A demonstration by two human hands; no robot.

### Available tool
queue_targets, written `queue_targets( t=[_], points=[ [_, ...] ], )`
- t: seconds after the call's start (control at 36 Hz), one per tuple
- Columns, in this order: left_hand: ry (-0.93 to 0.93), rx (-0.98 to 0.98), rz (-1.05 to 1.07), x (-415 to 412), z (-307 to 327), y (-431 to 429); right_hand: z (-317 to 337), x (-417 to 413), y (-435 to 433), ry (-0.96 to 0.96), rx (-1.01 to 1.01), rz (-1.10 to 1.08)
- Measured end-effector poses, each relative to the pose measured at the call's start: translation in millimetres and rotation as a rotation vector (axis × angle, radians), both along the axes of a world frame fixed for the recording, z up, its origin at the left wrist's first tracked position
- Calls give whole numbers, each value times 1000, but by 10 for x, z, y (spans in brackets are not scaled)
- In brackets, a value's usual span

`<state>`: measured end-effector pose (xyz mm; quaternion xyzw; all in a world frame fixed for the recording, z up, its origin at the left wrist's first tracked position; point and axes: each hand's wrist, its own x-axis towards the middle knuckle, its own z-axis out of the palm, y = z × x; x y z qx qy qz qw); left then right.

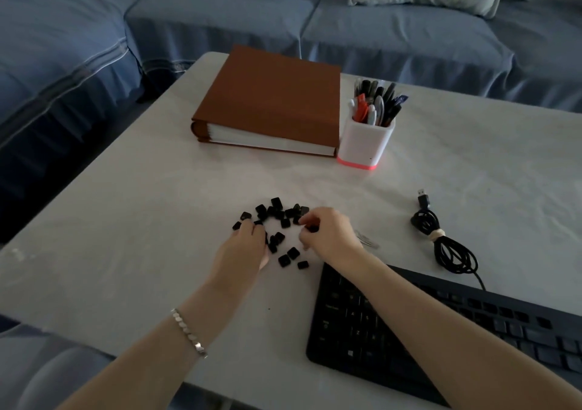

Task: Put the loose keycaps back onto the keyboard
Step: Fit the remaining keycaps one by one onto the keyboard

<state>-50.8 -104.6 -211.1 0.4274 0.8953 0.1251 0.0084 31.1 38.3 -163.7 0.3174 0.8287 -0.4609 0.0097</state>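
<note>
Both forearms reach forward over the white table (126, 220) to the scattered black keycaps (277, 211), which lie just beyond the keyboard (346, 331) at its far left corner. The right hand (327, 233) pinches a single keycap (312, 228) in curled fingertips. The left hand (244, 245) lies palm-down with its fingers bent onto the pile's left edge, so its grip is hidden.

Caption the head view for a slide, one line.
Left hand rests on loose black keycaps while right hand pinches one, beside the keyboard on a white table.

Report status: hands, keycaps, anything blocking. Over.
Left hand on keycap pile, grip unclear. Right hand pinching one keycap. Pile loose on table, keyboard beside it. Nothing blocking.
</note>
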Motion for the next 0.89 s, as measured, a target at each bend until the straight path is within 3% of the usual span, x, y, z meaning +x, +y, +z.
queue_targets(
  t=[0.14, 0.25, 0.33, 0.47, 0.64, 0.72, 0.89],
  points=[
    [-20, -40, -7, -5, 107, 54, 244, 233, 88, 216, -783, -311],
    [-220, 175, 165, 35, 179, 42, 345, 545, 173, 273, -1017, -386],
    [-385, 359, 241, 72, 306, 39, 371, 764, 209, 281, -1054, -434],
    [-624, 497, 354, 80, 418, 102, 394, 989, 224, 256, -1051, -456],
    [-1399, 671, 510, 237, 643, 258, 436, 1075, 228, 247, -1060, -497],
    [-1658, 722, 493, 324, 710, 292, 454, 1098, 215, 262, -1086, -505],
    [-1824, 708, 395, 448, 727, 358, 491, 1159, 205, 277, -1097, -509]
  ],
)
